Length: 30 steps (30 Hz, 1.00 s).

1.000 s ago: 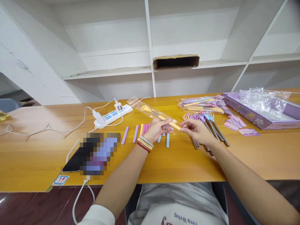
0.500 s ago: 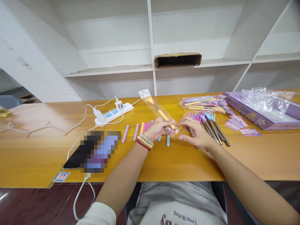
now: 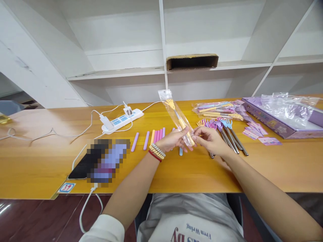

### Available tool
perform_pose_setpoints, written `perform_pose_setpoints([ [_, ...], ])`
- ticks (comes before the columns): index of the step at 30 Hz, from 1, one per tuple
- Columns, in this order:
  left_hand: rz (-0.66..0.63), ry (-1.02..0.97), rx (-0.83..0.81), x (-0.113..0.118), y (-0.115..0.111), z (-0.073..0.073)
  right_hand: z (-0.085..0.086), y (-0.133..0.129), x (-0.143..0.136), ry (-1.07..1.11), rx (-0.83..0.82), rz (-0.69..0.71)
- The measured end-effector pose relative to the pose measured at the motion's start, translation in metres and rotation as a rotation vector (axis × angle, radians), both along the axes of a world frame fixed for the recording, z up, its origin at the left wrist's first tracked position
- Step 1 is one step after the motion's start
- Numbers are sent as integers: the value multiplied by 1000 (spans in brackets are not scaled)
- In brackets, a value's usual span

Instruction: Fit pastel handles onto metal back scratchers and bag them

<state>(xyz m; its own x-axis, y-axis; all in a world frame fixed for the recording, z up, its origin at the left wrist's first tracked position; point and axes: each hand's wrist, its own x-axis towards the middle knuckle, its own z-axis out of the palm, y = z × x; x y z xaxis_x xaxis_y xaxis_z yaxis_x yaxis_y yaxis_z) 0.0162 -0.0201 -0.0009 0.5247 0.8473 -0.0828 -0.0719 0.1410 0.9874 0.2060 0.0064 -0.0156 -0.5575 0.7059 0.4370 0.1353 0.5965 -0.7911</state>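
The shirt (image 3: 191,225) reads "Wring Free" (upside down, partly cut off).

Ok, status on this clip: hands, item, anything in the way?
Left hand and right hand both pinch the bagged back scratcher, tilted up off the desk. Loose scratchers close right, not blocking.

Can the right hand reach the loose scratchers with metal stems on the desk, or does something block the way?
Probably yes. The loose scratchers lie just beyond the right hand, with nothing between. But that hand now pinches the bagged scratcher together with the left hand.
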Motion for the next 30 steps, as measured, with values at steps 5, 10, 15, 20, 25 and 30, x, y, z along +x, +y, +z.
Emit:
perform_pose_setpoints([
  [5, -61, 225, 124, -2, -2, 8, -6, 0, -2, -37, -73, -75],
  [10, -84, 267, 129, -2, -1, 3, -4, 1, -2, 59, -326, -44],
  [15, 62, 297, 162, 6, 1, -3, 4, 4, 2, 23, -575, 73],
  [20, 260, 130, 190, 13, 0, -2, 4, 7, 2, 104, -666, 20],
  [25, 283, -2, 100, 16, 0, -2, 1, 5, -2, 150, -707, 82],
  [30, 445, -140, 36, 22, 2, -3, 3, 2, -6, 92, -671, 134],
])
